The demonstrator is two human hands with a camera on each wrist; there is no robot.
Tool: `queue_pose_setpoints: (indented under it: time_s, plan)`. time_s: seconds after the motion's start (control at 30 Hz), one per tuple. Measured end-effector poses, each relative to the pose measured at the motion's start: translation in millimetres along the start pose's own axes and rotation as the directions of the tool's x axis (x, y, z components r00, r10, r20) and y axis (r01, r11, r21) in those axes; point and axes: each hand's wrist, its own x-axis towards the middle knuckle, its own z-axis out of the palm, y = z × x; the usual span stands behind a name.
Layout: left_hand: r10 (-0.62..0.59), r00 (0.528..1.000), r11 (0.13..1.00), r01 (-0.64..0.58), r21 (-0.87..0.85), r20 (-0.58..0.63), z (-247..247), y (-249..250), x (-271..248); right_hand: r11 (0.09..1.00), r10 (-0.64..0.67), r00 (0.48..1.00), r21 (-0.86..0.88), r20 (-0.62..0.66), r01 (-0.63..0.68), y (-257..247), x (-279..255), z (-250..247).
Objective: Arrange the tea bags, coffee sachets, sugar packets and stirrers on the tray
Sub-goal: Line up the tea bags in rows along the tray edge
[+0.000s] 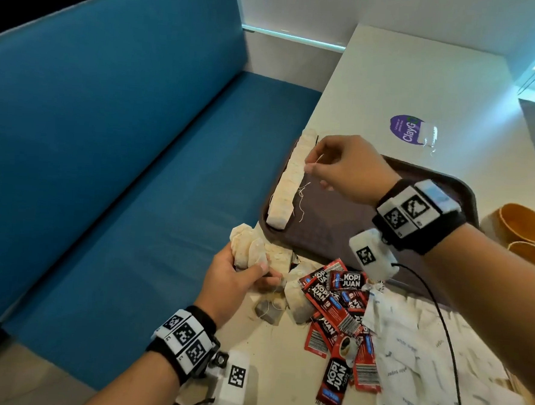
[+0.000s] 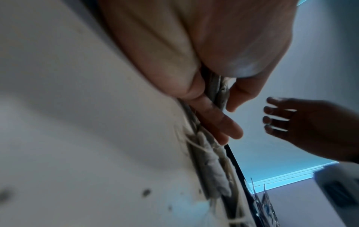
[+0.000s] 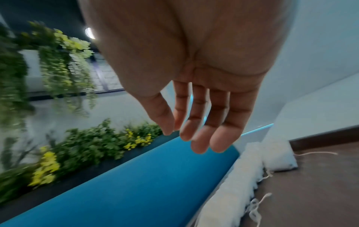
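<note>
while the tea bag row (image 1: 288, 181) lines the tray (image 1: 347, 213) left edge, mid frame | right hand (image 1: 345, 168) above it, fingers loosely spread, nothing held | left hand (image 1: 239, 279) grips loose tea bags (image 1: 247, 248) below | next: probably add those

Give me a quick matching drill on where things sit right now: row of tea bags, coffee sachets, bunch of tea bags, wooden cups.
Things:
1. row of tea bags
2. coffee sachets
3. bunch of tea bags
4. wooden cups

Places:
A. gripped in the left hand
B. along the left edge of the tray
C. on the table right of the tray
D. heaped on the table nearer than the tray

Pairs: 1-B, 2-D, 3-A, 4-C
</note>
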Motion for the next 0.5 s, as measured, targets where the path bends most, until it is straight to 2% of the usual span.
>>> queue_pose_setpoints:
  time_s: [0.1, 0.17, 0.33, 0.5]
  plan:
    - [-0.017, 1.0, 0.999, 0.017, -0.038, -0.003, 1, 1, -2, 0.991, -0.123, 0.992, -0.049, -0.003, 0.123, -11, -44, 23]
    - [-0.022, 1.0, 0.998, 0.021, -0.054, -0.006, 2, 2, -2, 0.987, -0.151, 0.988, -0.046, 0.021, 0.152, -12, -66, 41]
    - [-0.025, 1.0, 0.996, 0.025, -0.089, -0.002, 2, 5, -4, 0.998, -0.068, 0.989, -0.005, 0.133, 0.07, -2, -83, 72]
    - [-0.027, 1.0, 0.997, 0.026, -0.074, -0.011, 3, 7, -7, 0.998, 0.054, 0.963, 0.022, 0.263, -0.062, 6, -79, 80]
